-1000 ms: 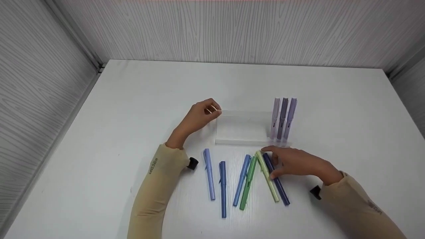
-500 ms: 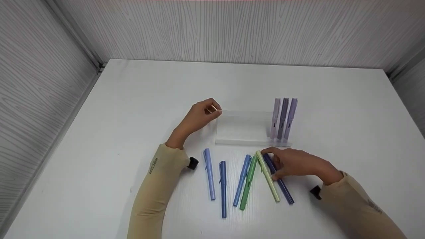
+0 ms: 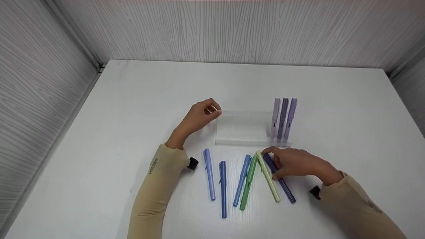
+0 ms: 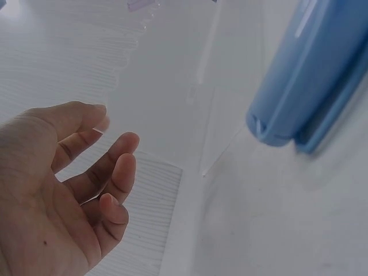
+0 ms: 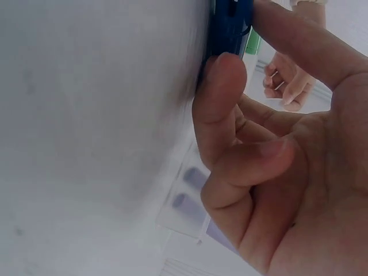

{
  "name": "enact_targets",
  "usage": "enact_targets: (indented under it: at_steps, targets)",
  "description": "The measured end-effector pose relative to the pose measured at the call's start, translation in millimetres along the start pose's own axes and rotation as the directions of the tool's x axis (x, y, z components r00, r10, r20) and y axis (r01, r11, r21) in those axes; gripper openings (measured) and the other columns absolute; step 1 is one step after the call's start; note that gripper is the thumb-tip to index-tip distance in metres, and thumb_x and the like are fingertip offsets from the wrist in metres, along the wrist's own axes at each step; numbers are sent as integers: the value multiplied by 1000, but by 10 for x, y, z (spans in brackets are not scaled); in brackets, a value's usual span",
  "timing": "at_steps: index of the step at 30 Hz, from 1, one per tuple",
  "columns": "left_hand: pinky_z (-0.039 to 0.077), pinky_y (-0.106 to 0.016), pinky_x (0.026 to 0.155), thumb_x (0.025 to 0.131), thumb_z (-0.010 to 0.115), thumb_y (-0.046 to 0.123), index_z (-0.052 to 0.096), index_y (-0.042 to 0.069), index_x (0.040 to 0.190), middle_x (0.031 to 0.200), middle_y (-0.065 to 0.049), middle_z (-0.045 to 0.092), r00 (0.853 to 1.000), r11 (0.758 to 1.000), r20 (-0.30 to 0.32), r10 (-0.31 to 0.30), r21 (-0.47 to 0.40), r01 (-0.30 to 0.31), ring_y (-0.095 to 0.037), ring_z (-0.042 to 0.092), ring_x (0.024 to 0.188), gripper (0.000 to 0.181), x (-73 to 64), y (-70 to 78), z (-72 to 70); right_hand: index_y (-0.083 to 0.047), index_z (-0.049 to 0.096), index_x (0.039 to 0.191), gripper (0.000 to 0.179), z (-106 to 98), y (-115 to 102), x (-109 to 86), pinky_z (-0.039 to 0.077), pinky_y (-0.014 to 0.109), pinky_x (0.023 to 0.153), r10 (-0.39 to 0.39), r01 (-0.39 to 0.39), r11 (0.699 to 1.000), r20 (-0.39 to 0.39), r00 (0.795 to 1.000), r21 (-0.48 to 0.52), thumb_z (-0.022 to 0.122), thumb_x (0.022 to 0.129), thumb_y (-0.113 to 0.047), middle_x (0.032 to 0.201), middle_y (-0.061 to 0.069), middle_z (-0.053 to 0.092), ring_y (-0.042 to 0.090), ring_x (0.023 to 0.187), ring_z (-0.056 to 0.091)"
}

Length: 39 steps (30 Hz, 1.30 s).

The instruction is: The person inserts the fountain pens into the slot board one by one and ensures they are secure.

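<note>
My left hand (image 3: pixel 199 116) pinches the upper left corner of a clear acrylic pen stand (image 3: pixel 242 128) between thumb and forefinger. In the left wrist view the other fingers (image 4: pixel 118 172) curl loosely beside the clear sheet. Three pens, a pale lilac pen (image 3: pixel 275 116), a dark purple pen (image 3: pixel 282 118) and a violet pen (image 3: pixel 291 116), lean upright at the stand's right end. My right hand (image 3: pixel 295 162) holds a dark blue pen (image 3: pixel 287 192) lying on the table, thumb and fingers about its upper part. Close along its left lies a light green pen (image 3: pixel 268 177).
Left of these lie a green pen (image 3: pixel 248 184), a blue pen (image 3: pixel 241 182), a darker blue pen (image 3: pixel 223 189) and a periwinkle pen (image 3: pixel 209 174) on the white table (image 3: pixel 159 86). Patterned panels (image 3: pixel 232 30) border the table's back and left.
The dark blue pen's lower end has swung right, opening a gap from the light green pen, whose lower end shifted slightly right. My left hand and the stand stay put.
</note>
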<state>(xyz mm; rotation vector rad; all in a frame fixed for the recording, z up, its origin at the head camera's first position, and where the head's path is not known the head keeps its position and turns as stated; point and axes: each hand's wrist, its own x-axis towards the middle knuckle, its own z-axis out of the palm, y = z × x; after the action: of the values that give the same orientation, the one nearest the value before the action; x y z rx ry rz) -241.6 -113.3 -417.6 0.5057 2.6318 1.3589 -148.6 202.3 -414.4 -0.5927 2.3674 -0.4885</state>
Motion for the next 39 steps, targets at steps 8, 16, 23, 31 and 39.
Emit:
enact_targets:
  at_steps: [8,16,23,31,39]
  targets:
    - [48,-34,82,96,60,26,63,10,105,102,-9,66,1000,1000,-8,7,-3,-7,-22,61,94,18,-2,8,6,-22,43,136,64,1,7,-21,45,28,61,-47,47,999,5,999,-17,73,80,-14,86,-3,60,11,71,53]
    - [48,-33,84,96,60,26,63,10,105,103,-9,66,1000,1000,-6,3,-8,-3,-21,60,96,19,25,6,19,-21,41,135,63,-22,41,-68,44,28,61,-62,61,997,-31,998,-51,71,80,-14,87,-3,60,10,70,51]
    - [47,-33,82,96,60,28,63,12,106,104,-8,66,1000,1000,-5,-16,-5,16,-21,59,95,19,15,-17,14,-20,37,136,64,-59,32,-122,48,28,65,-29,27,999,-50,998,-37,72,82,-17,100,2,64,11,72,53]
    - [48,-34,82,96,60,28,63,12,106,105,-7,66,1000,1000,-4,-24,-1,24,-21,60,96,19,3,-13,11,-22,36,139,65,-117,-7,-161,50,28,66,-11,12,1000,-84,996,1,70,83,-16,106,4,66,13,74,56]
    - [48,-33,81,96,60,28,63,12,106,105,-7,66,1000,1000,2,-18,-9,18,-21,60,95,19,11,-17,6,-18,34,142,68,-205,-33,-205,50,26,64,-76,78,997,-149,986,9,72,85,-16,102,6,68,10,72,58]
